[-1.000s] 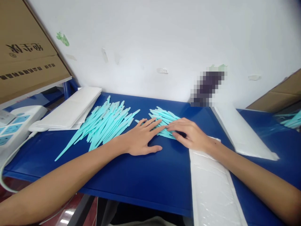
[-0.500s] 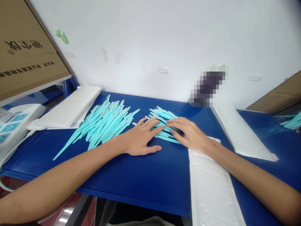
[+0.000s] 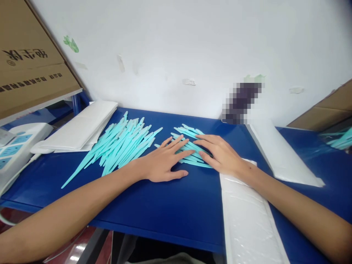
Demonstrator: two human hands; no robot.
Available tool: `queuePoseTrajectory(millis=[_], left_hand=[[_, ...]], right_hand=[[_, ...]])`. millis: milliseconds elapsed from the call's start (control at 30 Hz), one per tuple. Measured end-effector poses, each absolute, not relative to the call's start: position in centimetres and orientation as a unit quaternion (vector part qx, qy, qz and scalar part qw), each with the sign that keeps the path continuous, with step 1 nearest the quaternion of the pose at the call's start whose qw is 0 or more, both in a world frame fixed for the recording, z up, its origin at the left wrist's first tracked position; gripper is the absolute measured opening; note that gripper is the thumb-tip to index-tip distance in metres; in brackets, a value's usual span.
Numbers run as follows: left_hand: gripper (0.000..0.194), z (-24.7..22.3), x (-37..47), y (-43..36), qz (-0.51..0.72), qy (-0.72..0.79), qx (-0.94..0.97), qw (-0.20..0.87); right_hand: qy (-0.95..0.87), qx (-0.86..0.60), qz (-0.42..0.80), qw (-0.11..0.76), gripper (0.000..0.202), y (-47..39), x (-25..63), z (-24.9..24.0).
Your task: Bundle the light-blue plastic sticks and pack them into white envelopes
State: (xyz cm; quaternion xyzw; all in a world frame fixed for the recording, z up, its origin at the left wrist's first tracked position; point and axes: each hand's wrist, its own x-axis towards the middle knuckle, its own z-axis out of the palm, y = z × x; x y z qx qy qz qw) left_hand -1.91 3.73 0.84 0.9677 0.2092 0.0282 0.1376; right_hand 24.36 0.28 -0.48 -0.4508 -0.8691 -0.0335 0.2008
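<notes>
My left hand (image 3: 166, 159) lies flat with fingers spread, its fingertips on a small pile of slim turquoise eyebrow razors (image 3: 189, 128) with paler tips. From the other side my right hand (image 3: 220, 152) rests its outstretched fingers on the same pile, and its thumb is apart from them. Neither hand grips anything. Some of the razors are hidden under the fingers. A larger heap of the same razors (image 3: 123, 143) spreads to the left, beyond my left forearm. Under my right wrist lies a white padded envelope (image 3: 253, 216), reaching past the table's front edge.
On the blue table (image 3: 165, 209), a stack of white envelopes (image 3: 79, 126) and a white power strip (image 3: 16, 145) lie at left. Another padded envelope (image 3: 286, 157) is at right. A cardboard box (image 3: 33, 69) stands at far left; a white wall (image 3: 165, 47) closes the back.
My right fingers have shifted slightly and spread over the small pile, whose razors have moved a little. My left hand stays nearly in place.
</notes>
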Motion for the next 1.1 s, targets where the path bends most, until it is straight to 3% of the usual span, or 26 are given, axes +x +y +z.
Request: queuePoseTrajectory(millis=[367, 500, 633, 1000, 1100], left_hand=[[0.071, 0.86, -1.94, 3.69, 0.035, 0.216, 0.966, 0.134], [0.071, 0.89, -1.89, 3.64, 0.048, 0.216, 0.966, 0.131], [0.072, 0.60, -1.93, 3.77, 0.053, 0.207, 0.969, 0.127], [0.072, 0.68, -1.95, 3.78, 0.034, 0.212, 0.968, 0.126], [0.073, 0.56, -1.92, 3.69, 0.040, 0.214, 0.970, 0.109]], right_hand=[[-0.872, -0.448, 0.002, 0.195, 0.039, 0.20, 24.20, -0.26], [-0.890, -0.392, 0.010, 0.233, 0.031, 0.09, 24.36, -0.26], [-0.855, -0.445, -0.011, 0.266, 0.030, 0.05, 24.33, -0.30], [-0.834, -0.519, 0.009, 0.190, 0.048, 0.53, 24.46, -0.91], [-0.840, -0.504, 0.003, 0.203, 0.045, 0.51, 24.48, -0.88]])
